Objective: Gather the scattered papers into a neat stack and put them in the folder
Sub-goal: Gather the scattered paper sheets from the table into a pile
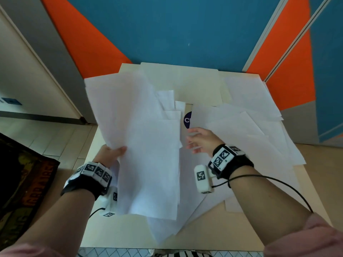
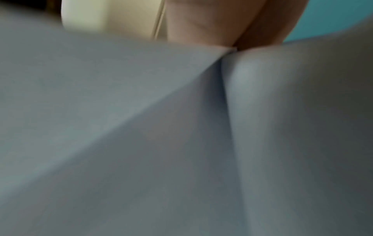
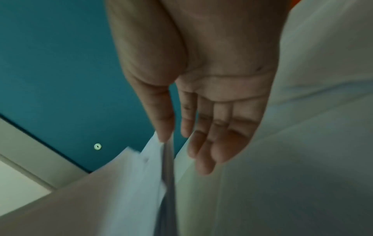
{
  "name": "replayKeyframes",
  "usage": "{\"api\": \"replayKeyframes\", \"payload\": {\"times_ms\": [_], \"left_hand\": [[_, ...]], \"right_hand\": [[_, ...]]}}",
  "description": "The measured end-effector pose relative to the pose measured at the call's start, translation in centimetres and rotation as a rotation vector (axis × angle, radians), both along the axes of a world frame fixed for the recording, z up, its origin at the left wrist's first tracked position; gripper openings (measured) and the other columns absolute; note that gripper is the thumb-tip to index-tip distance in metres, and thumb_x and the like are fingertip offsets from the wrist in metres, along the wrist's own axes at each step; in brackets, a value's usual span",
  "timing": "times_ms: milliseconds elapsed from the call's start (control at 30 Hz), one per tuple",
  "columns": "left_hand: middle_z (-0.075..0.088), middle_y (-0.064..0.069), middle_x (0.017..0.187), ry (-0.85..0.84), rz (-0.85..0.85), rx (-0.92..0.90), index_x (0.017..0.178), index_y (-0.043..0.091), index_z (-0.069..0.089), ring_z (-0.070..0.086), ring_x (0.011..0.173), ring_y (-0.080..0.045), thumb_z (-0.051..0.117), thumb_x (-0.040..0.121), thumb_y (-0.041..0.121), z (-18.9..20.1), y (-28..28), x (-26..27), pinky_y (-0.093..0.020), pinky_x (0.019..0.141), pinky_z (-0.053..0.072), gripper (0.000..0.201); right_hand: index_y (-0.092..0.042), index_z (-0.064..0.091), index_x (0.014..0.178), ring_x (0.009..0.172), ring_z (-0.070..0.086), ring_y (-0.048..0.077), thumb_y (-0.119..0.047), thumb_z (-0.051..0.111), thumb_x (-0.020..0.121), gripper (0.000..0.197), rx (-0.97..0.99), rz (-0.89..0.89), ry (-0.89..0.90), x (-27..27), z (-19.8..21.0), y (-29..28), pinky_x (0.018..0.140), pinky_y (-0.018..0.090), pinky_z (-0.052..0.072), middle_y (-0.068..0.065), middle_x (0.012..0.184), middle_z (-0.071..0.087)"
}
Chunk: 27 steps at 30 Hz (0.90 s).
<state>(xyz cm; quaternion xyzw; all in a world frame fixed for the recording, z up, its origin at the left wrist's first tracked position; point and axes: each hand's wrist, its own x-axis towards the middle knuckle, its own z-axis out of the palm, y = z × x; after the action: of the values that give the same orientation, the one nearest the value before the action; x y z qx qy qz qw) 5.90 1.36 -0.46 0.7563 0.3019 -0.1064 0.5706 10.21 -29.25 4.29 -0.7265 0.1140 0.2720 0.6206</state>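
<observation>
Both hands are raised above the table (image 1: 96,229): the left hand (image 1: 109,153) pinches a sheaf of papers (image 1: 146,145), the right hand (image 1: 201,140) has straight fingers, holding nothing. Sheets hide the folder.

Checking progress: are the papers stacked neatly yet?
No. The left hand holds a fanned bundle; loose papers lie spread on the table.

White papers (image 1: 148,145) (uneven) lifted, tilted
</observation>
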Motion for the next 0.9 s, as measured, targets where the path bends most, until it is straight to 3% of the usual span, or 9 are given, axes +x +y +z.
{"api": "replayKeyframes", "payload": {"times_ms": [167,233,300,367,433,533,600,700,900], "left_hand": [[0.058,-0.028,0.124,-0.038,0.117,0.043,0.118,-0.013,0.055,0.056,0.115,-0.040,0.067,0.082,0.008,-1.4,3.2,0.1,-0.042,0.096,0.042,0.044],[0.058,-0.028,0.124,-0.065,0.134,0.000,0.118,-0.012,0.056,0.056,0.116,-0.039,0.067,0.081,0.008,-1.8,3.7,0.2,-0.043,0.101,0.041,0.043],[0.062,-0.024,0.120,-0.075,0.123,-0.037,0.118,-0.009,0.056,0.058,0.113,-0.036,0.068,0.080,0.009,-2.3,3.7,0.3,-0.048,0.103,0.041,0.043],[0.073,-0.011,0.094,-0.070,0.099,-0.086,0.110,-0.006,0.060,0.061,0.096,-0.030,0.065,0.082,0.007,-2.5,3.5,0.4,-0.041,0.098,0.043,0.031],[0.076,-0.006,0.079,-0.064,0.060,-0.122,0.091,0.003,0.063,0.062,0.086,-0.028,0.071,0.075,0.010,-2.4,3.0,0.7,-0.041,0.094,0.045,0.019],[0.066,-0.020,0.112,-0.084,0.034,-0.117,0.097,0.007,0.064,0.061,0.108,-0.036,0.075,0.068,0.018,-3.3,3.2,1.2,-0.055,0.101,0.042,0.032],[0.063,-0.023,0.117,-0.073,0.009,-0.129,0.104,0.004,0.064,0.059,0.111,-0.038,0.074,0.073,0.016,-3.9,3.7,1.4,-0.057,0.102,0.041,0.035],[0.064,-0.024,0.117,-0.055,-0.009,-0.116,0.112,-0.002,0.062,0.060,0.109,-0.038,0.073,0.074,0.019,-3.5,3.3,1.3,-0.056,0.102,0.041,0.044],[0.064,-0.019,0.114,-0.019,0.039,-0.032,0.114,-0.005,0.060,0.060,0.109,-0.036,0.071,0.078,0.015,-3.1,3.3,1.4,-0.049,0.102,0.043,0.043]], "right_hand": [[-0.011,0.058,0.076,0.057,0.060,0.022,-0.014,0.060,0.085,0.010,-0.647,-0.131,0.058,-1.2,-2.1,-5.8,0.049,0.027,0.047,0.010,0.070,0.062],[-0.003,0.063,0.097,0.086,0.066,0.030,-0.034,0.066,0.081,0.035,-0.913,0.044,0.145,-2.8,-3.1,-6.8,0.072,0.031,0.052,0.016,0.096,0.067],[-0.003,0.045,0.130,0.122,0.048,0.034,-0.056,0.068,0.071,0.082,-1.055,0.156,0.224,-4.7,-4.0,-6.7,0.100,0.038,0.043,0.018,0.135,0.046],[-0.007,0.022,0.143,0.134,0.028,0.039,-0.060,0.073,0.063,0.108,-1.043,0.115,0.277,-6.4,-4.6,-5.7,0.109,0.045,0.030,0.017,0.147,0.022],[-0.007,0.011,0.144,0.136,0.024,0.040,-0.055,0.078,0.059,0.118,-1.047,0.108,0.306,-7.1,-5.5,-4.7,0.109,0.046,0.029,0.017,0.147,0.018],[-0.003,0.008,0.144,0.134,0.033,0.036,-0.048,0.084,0.054,0.126,-1.021,0.089,0.334,-6.9,-6.7,-4.1,0.107,0.046,0.037,0.018,0.147,0.024],[0.002,0.013,0.142,0.132,0.040,0.033,-0.043,0.087,0.052,0.126,-0.951,0.064,0.374,-6.5,-6.7,-4.0,0.107,0.047,0.037,0.018,0.146,0.035],[0.001,0.046,0.124,0.120,0.052,0.032,-0.037,0.087,0.055,0.089,-0.930,0.048,0.353,-6.1,-6.7,-3.5,0.102,0.044,0.042,0.013,0.130,0.054],[-0.012,0.025,0.137,0.123,0.044,0.035,-0.020,0.082,0.067,0.090,-0.973,-0.030,0.261,-6.3,-6.4,-1.9,0.098,0.039,0.043,0.014,0.138,0.027]]}}
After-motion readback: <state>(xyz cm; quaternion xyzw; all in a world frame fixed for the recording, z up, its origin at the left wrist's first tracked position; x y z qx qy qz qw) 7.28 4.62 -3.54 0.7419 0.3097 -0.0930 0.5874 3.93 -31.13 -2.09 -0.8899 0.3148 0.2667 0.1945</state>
